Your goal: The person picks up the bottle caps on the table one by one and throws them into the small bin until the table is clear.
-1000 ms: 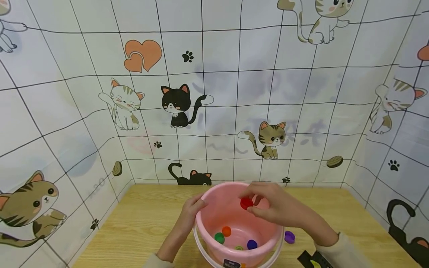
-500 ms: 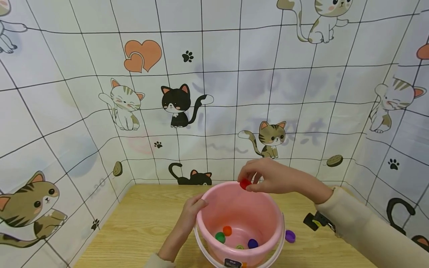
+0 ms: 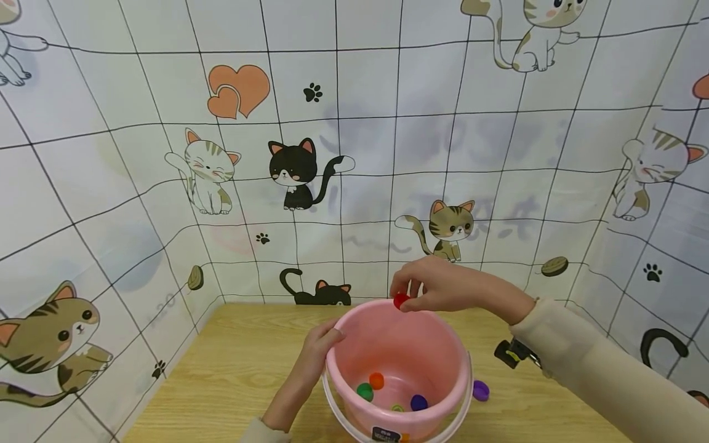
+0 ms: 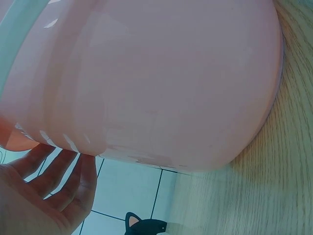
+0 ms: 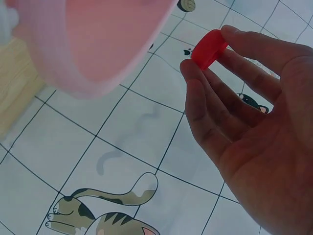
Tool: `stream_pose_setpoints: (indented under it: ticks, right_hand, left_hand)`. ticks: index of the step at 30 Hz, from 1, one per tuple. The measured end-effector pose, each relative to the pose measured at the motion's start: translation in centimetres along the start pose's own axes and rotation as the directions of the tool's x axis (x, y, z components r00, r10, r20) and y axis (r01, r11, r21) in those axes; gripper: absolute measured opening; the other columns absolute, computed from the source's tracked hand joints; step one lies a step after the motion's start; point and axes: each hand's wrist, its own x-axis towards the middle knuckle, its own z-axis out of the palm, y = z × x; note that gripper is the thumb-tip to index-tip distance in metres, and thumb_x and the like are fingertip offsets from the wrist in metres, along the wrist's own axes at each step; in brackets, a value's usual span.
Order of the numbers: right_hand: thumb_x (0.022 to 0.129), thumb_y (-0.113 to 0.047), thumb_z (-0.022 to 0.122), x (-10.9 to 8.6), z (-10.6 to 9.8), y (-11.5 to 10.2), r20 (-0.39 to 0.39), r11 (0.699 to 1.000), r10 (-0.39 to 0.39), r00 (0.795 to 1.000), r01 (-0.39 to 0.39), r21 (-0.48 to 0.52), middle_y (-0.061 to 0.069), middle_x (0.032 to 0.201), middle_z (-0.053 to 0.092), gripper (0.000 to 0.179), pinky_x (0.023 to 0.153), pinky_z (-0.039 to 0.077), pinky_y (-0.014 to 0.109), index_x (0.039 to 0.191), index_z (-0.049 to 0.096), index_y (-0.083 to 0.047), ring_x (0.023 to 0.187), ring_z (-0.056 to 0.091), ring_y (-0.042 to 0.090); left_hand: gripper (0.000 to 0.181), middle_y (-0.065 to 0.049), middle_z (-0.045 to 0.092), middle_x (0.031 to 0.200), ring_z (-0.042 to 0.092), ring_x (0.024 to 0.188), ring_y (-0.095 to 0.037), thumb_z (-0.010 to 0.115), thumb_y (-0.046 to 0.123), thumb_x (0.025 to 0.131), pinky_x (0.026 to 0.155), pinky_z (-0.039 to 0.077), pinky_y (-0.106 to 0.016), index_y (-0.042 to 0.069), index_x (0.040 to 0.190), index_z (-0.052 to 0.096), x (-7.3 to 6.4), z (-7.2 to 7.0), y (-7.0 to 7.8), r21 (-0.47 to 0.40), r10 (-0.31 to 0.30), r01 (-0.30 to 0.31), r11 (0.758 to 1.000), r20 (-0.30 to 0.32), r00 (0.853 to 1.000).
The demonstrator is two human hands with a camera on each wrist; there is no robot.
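Observation:
A pink bucket (image 3: 407, 344) with a white handle (image 3: 339, 409) stands on the wooden table. My left hand (image 3: 314, 354) grips its rim at the left, thumb over the edge; in the left wrist view the fingers (image 4: 66, 174) bend against the outside wall. Above the far rim, my right hand (image 3: 443, 284) pinches a red bottle cap (image 5: 209, 49) between thumb and fingertips. Inside the bucket lie an orange cap (image 3: 376, 381), a green cap (image 3: 365, 392), a dark blue cap (image 3: 419, 403) and a yellow-green piece (image 3: 397, 408), mostly hidden by the near rim.
A purple cap (image 3: 480, 391) lies on the table (image 3: 244, 363) just right of the bucket. White cloth walls (image 3: 365, 203) printed with cats and a black grid rise behind and at both sides. A black strap fitting (image 3: 512, 352) hangs at the right wrist.
My right hand has risen from inside the bucket to above its far rim, still pinching the red cap. My left hand and the bucket stay nearly in place.

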Motion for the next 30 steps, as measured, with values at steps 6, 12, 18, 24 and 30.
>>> stream_pose_setpoints:
  ticks: [6, 12, 18, 24, 30]
  right_hand:
    - [0.095, -0.020, 0.075, -0.3, 0.1, 0.8, -0.002, 1.000, 0.014, 1.000, -0.014, -0.026, -0.007, 0.101, 0.073, 0.014, 0.075, 0.059, 0.023, 0.108, 0.074, -0.018, 0.086, 0.071, 0.006]
    - [0.094, -0.020, 0.075, -0.6, 0.2, 1.2, -0.006, 0.999, 0.020, 1.000, -0.020, -0.042, -0.007, 0.101, 0.073, 0.014, 0.076, 0.059, 0.023, 0.108, 0.075, -0.018, 0.085, 0.070, 0.006]
    - [0.093, -0.020, 0.076, -0.6, 0.6, 1.3, 0.019, 0.996, 0.024, 1.000, -0.022, -0.082, 0.000, 0.104, 0.073, 0.018, 0.077, 0.059, 0.026, 0.111, 0.075, -0.016, 0.088, 0.068, 0.006]
    - [0.094, -0.018, 0.075, -1.6, 0.9, 1.7, -0.011, 0.994, 0.028, 1.000, -0.029, -0.107, 0.000, 0.106, 0.071, 0.019, 0.075, 0.058, 0.023, 0.112, 0.075, -0.016, 0.086, 0.067, 0.004]
    - [0.097, -0.020, 0.072, -4.5, 0.9, 1.1, -0.167, 0.995, 0.050, 0.985, -0.065, -0.080, -0.007, 0.108, 0.070, 0.017, 0.070, 0.057, 0.021, 0.114, 0.074, -0.022, 0.086, 0.065, 0.000]
  left_hand:
    - [0.044, -0.026, 0.075, 0.104, 0.075, 0.084, -0.027, 0.055, 0.024, 0.096, 0.075, 0.062, -0.030, 0.001, 0.132, 0.067, 0.0, 0.1, 0.1, 0.000, -0.005, 0.005, 1.000, 0.010, 1.000]
    - [0.043, -0.025, 0.075, 0.103, 0.075, 0.081, -0.023, 0.055, 0.024, 0.096, 0.074, 0.062, -0.029, 0.001, 0.130, 0.068, 0.0, 0.0, 0.0, 0.009, -0.006, 0.006, 1.000, -0.001, 1.000]
    - [0.040, -0.024, 0.076, 0.101, 0.075, 0.080, -0.023, 0.054, 0.024, 0.097, 0.072, 0.061, -0.028, 0.005, 0.128, 0.070, 0.0, -0.1, -0.2, 0.020, -0.011, 0.011, 1.000, -0.006, 1.000]
    - [0.041, -0.025, 0.075, 0.103, 0.075, 0.081, -0.025, 0.054, 0.023, 0.097, 0.073, 0.062, -0.028, 0.003, 0.129, 0.070, 0.0, -0.2, -0.1, 0.009, -0.008, 0.008, 1.000, -0.010, 1.000]
    - [0.038, -0.026, 0.074, 0.100, 0.074, 0.078, -0.022, 0.053, 0.023, 0.098, 0.072, 0.061, -0.027, 0.003, 0.126, 0.070, 0.0, -0.2, -0.3, 0.012, 0.001, -0.001, 1.000, 0.018, 1.000]
